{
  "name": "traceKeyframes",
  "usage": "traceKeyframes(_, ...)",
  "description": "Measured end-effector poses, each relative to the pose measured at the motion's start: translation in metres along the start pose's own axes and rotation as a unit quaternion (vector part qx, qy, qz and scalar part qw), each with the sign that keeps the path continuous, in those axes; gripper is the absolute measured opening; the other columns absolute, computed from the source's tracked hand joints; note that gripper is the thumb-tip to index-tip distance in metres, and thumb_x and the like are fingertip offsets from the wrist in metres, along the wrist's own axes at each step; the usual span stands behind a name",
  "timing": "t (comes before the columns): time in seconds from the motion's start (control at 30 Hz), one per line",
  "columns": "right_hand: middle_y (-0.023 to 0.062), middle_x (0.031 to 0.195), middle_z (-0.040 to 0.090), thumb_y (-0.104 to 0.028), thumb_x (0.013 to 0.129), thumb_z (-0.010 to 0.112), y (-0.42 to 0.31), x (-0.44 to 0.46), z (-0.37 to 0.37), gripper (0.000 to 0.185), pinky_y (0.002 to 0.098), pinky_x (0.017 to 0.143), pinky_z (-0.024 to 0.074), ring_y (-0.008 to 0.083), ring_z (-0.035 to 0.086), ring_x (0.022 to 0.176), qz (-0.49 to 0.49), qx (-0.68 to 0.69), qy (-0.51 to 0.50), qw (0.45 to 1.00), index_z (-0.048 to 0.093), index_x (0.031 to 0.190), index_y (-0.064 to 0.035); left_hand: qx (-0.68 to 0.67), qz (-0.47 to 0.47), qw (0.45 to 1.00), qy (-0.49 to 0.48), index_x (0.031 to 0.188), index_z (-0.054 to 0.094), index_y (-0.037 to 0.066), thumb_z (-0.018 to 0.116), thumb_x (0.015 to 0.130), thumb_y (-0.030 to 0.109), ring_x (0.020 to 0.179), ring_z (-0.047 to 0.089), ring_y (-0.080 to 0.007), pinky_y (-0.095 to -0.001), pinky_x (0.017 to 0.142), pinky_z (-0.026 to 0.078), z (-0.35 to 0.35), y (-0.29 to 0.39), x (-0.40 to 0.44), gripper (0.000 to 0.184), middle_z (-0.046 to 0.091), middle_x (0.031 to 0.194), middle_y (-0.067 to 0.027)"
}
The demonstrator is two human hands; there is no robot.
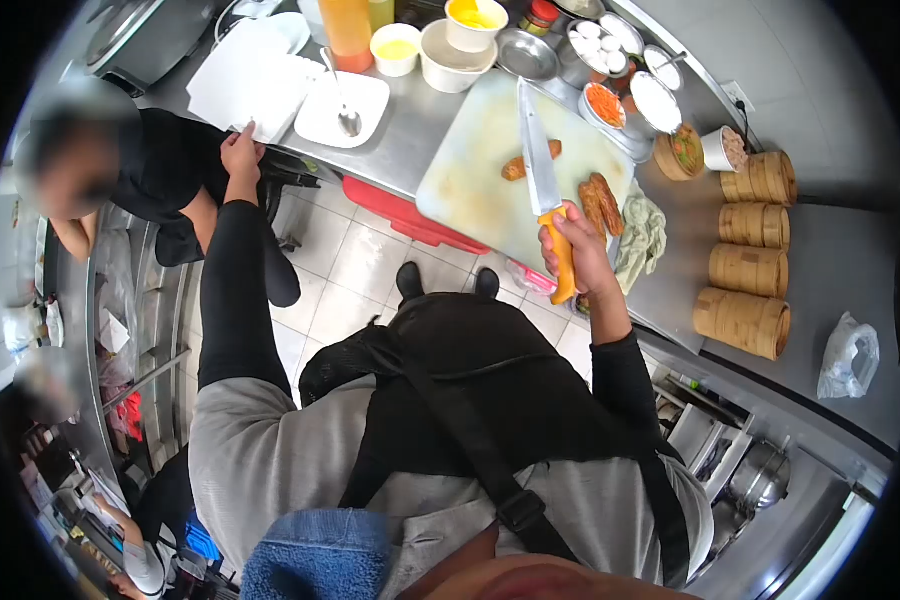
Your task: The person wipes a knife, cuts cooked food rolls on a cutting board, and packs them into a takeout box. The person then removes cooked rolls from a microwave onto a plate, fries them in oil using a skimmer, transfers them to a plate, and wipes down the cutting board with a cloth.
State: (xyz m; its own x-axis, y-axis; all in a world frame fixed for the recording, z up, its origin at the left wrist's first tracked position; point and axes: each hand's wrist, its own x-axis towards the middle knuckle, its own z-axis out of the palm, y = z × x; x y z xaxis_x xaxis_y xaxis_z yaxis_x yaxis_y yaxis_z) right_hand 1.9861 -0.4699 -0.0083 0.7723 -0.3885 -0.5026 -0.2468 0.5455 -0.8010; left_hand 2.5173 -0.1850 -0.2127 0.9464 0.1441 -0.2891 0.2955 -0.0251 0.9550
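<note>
My right hand (582, 250) is closed around the yellow handle of a kitchen knife (540, 160). Its long blade points away from me over the white cutting board (460, 170), which has yellowish stains. A small browned piece of food (532, 160) shows on both sides of the blade. Larger browned pieces, seemingly cooked meat (600, 205), lie beside my right hand. Far to the left, my left hand (240, 155) pinches the near edge of some white flat sheets (245, 85). Whether these are paper or thin plates is unclear.
A white dish (365, 95) holds a spoon. Bowls, sauce bottles (346, 35), eggs (598, 45) and shredded carrot (604, 104) line the back. A green cloth (642, 235) touches the board's right side; bamboo steamers (742, 317) stand beyond. A co-worker (160, 150) is close on my left.
</note>
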Motion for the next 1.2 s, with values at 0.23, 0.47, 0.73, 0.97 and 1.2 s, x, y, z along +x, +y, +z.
traceKeyframes(0.23,0.0028,0.073,0.054,-0.023,0.098,0.060,0.017,-0.023,-0.037,0.016,0.0254,0.043,0.0406,0.0104,0.049,0.052,-0.124,0.025,0.164,0.978,0.049,0.103,-0.0118,-0.100,0.081,0.991,0.021,0.090,0.065,0.001,0.065,0.091,0.029,0.060,0.058,-0.0182,-0.0302,0.053,0.047,-0.015,0.041,-0.063,0.028,0.064,0.079,-0.0056)
traceKeyframes(0.47,0.0005,0.066,0.055,-0.019,0.093,0.067,0.041,-0.115,-0.162,0.017,0.0253,0.043,0.0393,0.0088,0.049,0.049,-0.190,-0.005,0.571,0.798,0.055,0.087,-0.0089,0.098,0.375,0.840,-0.381,0.127,0.058,0.001,0.064,0.089,0.005,0.104,0.059,-0.0177,-0.0318,0.092,0.048,0.060,0.092,-0.264,0.039,0.062,0.119,-0.0083)
traceKeyframes(0.73,0.0043,0.078,0.057,-0.011,0.097,0.058,0.056,-0.204,-0.194,0.009,0.0262,0.051,0.0447,0.0112,0.054,0.060,-0.272,0.032,0.489,0.828,0.053,0.101,-0.0050,0.315,0.512,0.299,-0.741,0.146,0.042,0.012,0.077,0.080,0.022,0.121,0.056,-0.0354,-0.0383,0.098,0.049,0.278,0.043,-0.596,0.075,0.053,0.137,-0.0152)
traceKeyframes(0.97,0.0000,0.078,0.055,-0.012,0.098,0.061,0.051,-0.288,-0.238,0.011,0.0225,0.052,0.0429,0.0079,0.052,0.061,-0.246,-0.023,0.464,0.850,0.053,0.106,-0.0088,0.433,0.487,0.367,-0.664,0.134,0.057,0.011,0.082,0.069,0.037,0.129,0.046,-0.0388,-0.0513,0.101,0.043,0.392,-0.126,-0.697,0.074,0.052,0.138,-0.0193)
traceKeyframes(1.2,0.0010,0.089,0.057,-0.021,0.099,0.059,0.038,-0.298,-0.325,0.024,0.0203,0.054,0.0415,0.0072,0.052,0.070,-0.291,-0.060,0.367,0.882,0.049,0.119,-0.0109,0.073,0.356,0.364,-0.857,0.103,0.065,0.000,0.064,0.078,0.013,0.097,0.064,-0.0317,-0.0422,0.086,0.050,0.284,-0.159,-0.744,0.028,0.068,0.103,-0.0184)
